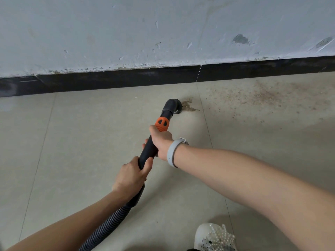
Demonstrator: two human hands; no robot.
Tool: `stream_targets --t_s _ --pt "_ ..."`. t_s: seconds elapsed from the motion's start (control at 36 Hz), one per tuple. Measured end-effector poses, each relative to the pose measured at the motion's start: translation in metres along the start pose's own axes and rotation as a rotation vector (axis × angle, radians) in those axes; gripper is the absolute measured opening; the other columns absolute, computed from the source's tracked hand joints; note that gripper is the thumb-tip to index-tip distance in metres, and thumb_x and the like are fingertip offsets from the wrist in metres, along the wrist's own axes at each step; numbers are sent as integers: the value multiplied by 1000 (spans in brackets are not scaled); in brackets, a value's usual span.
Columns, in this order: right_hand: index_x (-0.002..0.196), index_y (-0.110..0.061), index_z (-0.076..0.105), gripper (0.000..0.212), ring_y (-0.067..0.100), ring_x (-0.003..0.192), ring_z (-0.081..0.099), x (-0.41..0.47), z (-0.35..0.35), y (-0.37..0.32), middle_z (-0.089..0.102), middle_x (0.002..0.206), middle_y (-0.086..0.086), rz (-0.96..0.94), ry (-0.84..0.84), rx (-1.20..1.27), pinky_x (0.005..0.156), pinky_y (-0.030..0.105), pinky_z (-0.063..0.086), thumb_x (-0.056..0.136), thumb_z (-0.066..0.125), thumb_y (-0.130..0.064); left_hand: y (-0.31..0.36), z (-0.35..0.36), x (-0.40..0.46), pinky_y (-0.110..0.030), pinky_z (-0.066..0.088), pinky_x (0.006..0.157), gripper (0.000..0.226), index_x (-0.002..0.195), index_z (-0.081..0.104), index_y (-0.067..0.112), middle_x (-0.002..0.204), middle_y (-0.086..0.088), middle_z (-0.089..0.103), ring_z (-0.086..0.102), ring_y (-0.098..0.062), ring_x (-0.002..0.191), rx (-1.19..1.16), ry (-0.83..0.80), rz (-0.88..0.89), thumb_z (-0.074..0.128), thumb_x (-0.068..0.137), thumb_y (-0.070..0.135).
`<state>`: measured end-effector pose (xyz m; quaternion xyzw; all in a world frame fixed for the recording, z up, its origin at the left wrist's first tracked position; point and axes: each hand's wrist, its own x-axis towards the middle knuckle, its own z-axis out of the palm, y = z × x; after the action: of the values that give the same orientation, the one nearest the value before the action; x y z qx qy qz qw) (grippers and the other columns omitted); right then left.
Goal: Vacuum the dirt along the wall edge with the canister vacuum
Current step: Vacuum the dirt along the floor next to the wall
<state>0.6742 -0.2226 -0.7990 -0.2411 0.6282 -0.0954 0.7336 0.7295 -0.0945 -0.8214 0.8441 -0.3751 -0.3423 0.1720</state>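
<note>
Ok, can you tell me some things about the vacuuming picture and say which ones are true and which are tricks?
1. Both hands hold the black vacuum wand. True: the left hand grips it low down, the right hand higher up, just below the orange collar.
2. The nozzle is touching the black baseboard. False: it is on the floor tile, away from the baseboard.
3. Most of the dirt lies to the right of the nozzle. True.
4. The wristband is on the left arm. False: it is on the right wrist.
5. The wall is smooth and freshly painted. False: it is chipped and scuffed.
</note>
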Motion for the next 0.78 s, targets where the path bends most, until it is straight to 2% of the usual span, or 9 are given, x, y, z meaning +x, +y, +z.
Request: stream_targets --t_s 0.11,0.39,0.47,0.5,0.58,0.72,0.78 --pt "84 -10 46 22 19 56 61 0 -19 -2 59 70 7 -6 33 48 52 27 54 93 55 -29 12 7 0 -36 54 66 40 80 51 17 66 -2 68 66 -19 62 30 -48 29 42 93 54" --pt "86 -9 46 24 21 59 62 2 -57 -12 60 72 9 -27 117 126 61 33 57 94 56 -29 45 23 7 -40 54 69 44 81 50 15 71 -4 69 66 -22 66 81 -115 96 41 93 57" --pt "84 -8 45 24 23 57 60 4 -62 -19 59 71 10 -46 134 144 73 38 59 93 57 -27 53 26 9 -39 53 69 45 80 50 15 72 -5 69 65 -23 67 71 -91 105 40 92 58" --pt "84 -8 45 24 23 57 60 5 -62 -21 59 71 10 -52 131 140 73 38 59 93 57 -28 54 27 10 -39 53 69 45 80 50 15 71 -5 69 65 -23 68 59 -78 103 40 91 58" --pt "86 -9 46 24 22 60 61 6 -54 -26 60 73 10 -78 100 103 58 32 57 93 58 -28 52 25 10 -38 51 66 45 80 50 16 69 -5 68 65 -24 67 16 -27 85 39 90 58" --pt "90 -9 47 20 23 64 60 5 -20 -30 60 78 12 -84 13 23 53 30 55 93 57 -26 35 9 12 -41 53 67 43 78 49 15 67 -6 67 64 -26 66 -56 60 32 41 90 56" --pt "94 -8 47 20 24 64 60 5 -8 -29 59 77 12 -67 -18 11 57 33 56 93 57 -26 27 4 13 -42 53 68 43 77 49 15 68 -7 67 64 -27 66 -49 79 16 41 91 55"
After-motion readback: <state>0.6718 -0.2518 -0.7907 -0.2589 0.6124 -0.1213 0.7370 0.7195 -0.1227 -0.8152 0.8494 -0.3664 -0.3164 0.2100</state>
